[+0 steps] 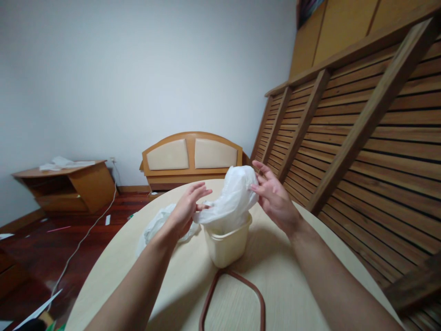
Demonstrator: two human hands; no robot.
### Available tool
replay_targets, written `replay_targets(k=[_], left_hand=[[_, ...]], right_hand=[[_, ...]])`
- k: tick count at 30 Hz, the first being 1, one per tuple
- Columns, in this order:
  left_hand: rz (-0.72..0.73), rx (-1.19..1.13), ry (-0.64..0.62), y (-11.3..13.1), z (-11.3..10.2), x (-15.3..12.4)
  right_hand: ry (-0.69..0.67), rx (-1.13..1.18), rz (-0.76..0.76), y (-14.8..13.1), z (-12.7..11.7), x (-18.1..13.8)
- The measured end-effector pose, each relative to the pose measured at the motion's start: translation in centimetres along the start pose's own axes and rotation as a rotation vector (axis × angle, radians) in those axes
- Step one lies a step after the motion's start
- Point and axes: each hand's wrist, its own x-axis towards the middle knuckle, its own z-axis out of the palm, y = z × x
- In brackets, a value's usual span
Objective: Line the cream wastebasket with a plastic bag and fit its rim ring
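A small cream plastic bin (226,246) stands on a round pale wooden table (296,285). A white plastic bag (232,197) rises out of its mouth, puffed up. My left hand (188,209) pinches the bag's left edge between thumb and fingers. On the bag's right side, my right hand (272,195) pinches its top edge with thumb and forefinger while the other fingers spread. A second crumpled white bag (156,225) lies on the table behind my left hand.
A brown plastic ring (232,299) lies on the table in front of the bin. A slatted wooden bed frame (361,124) leans on the right. A headboard (192,158) stands against the far wall, a low wooden cabinet (69,184) at left, and a white cable (86,234) crosses the floor.
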Motion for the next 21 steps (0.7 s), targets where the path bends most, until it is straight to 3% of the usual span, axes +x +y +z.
replay_targets(k=[4, 8, 13, 15, 18, 21], left_hand=[[0.024, 0.296, -0.208, 0.1, 0.5, -1.5], [0.074, 0.360, -0.416, 0.1, 0.6, -1.9], [0.380, 0.142, -0.224, 1.3, -0.2, -1.7], [0.431, 0.024, -0.226, 1.9, -0.9, -1.9], [0.351, 0.031, -0.440, 2.7, -2.2, -2.7], [0.207, 0.206, -0.665, 3.2, -3.0, -3.7]], right_hand=[[-0.230, 0.092, -0.029, -0.3, 0.3, -0.9], [-0.408, 0.075, -0.015, -0.8, 0.0, -1.4], [-0.353, 0.083, -0.076, -2.5, -1.5, -1.5], [-0.310, 0.110, -0.061, -3.1, -2.6, -1.5], [-0.304, 0.101, 0.011, -3.7, -4.0, -1.5], [-0.422, -0.011, 0.073, -4.0, -4.8, -1.7]])
